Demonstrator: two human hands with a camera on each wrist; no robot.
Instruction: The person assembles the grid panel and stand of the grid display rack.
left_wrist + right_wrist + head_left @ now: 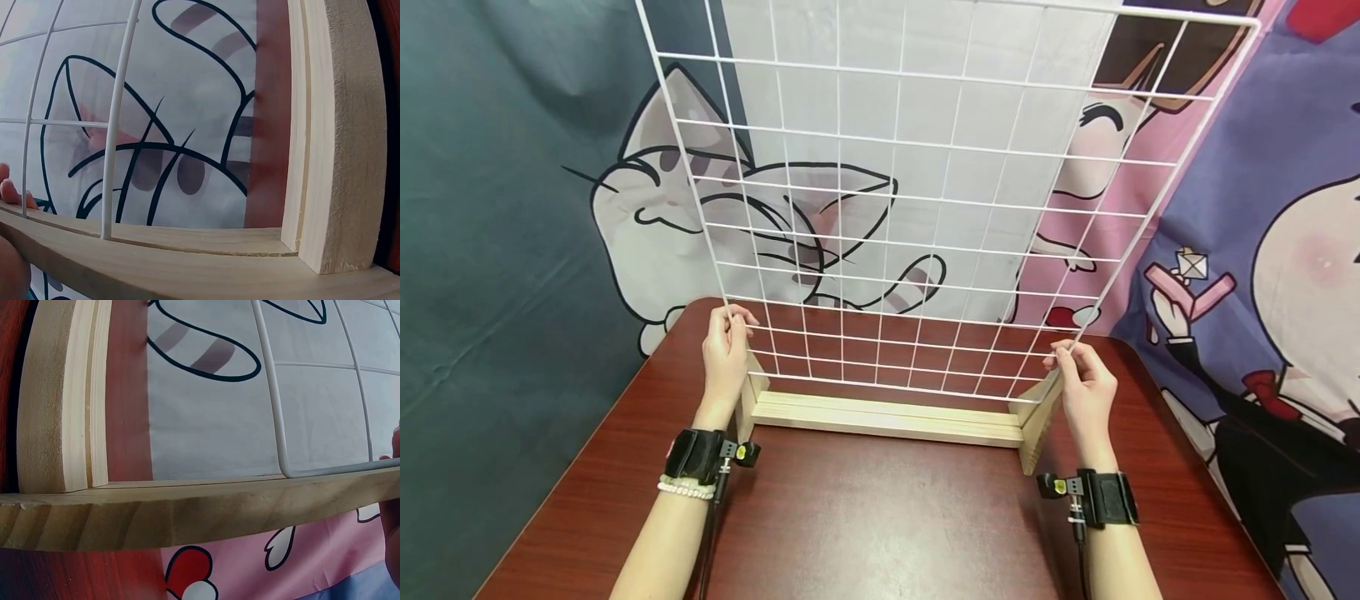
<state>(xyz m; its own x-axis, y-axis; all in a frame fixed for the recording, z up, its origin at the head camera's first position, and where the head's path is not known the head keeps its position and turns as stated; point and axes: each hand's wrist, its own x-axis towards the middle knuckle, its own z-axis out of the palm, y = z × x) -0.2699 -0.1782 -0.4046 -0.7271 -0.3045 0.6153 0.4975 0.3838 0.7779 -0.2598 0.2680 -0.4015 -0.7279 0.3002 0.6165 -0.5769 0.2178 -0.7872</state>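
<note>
A white wire grid panel [925,192] stands upright, its bottom edge at a light wooden base [887,417] with two end feet on the dark red table [880,517]. My left hand [726,354] pinches the panel's left edge wire low down. On the other side, my right hand [1084,379] pinches the right edge wire just above the base's right foot [1037,425]. The left wrist view shows the grid wires [115,125] meeting the wooden base [187,250] close up, with fingertips [9,190] at the left. In the right wrist view the panel's rounded bottom corner [284,465] sits at the wood [187,509].
Cartoon-printed cloth backdrops [647,225] hang behind the table, dark teal at the left and purple and pink at the right. Both wrists wear black straps with cameras. The table's front half lies bare in front of the base.
</note>
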